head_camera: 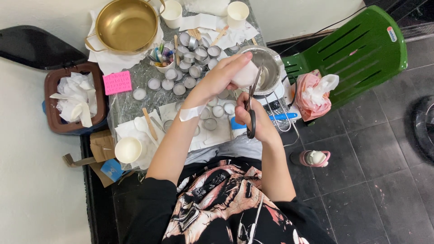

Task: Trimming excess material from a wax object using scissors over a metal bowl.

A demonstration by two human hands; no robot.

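Scissors (251,106) with black handles sit in the right hand (260,122), fingers closed through the loops, blades pointing up against a white paper cup (246,73). That cup is gripped sideways by the left hand (221,74), above a steel bowl (269,68). Beneath the hands, the counter (131,106) carries many small round metal tins (190,58), wooden sticks and white paper. Farther off stand a brass pot (126,25), a pink note (117,82), and a green chair (357,47).

Glossy brass-coloured metal bowl (125,25), matt paper cups (130,149), shiny metal scissors (252,106), glossy green plastic chair (357,49).
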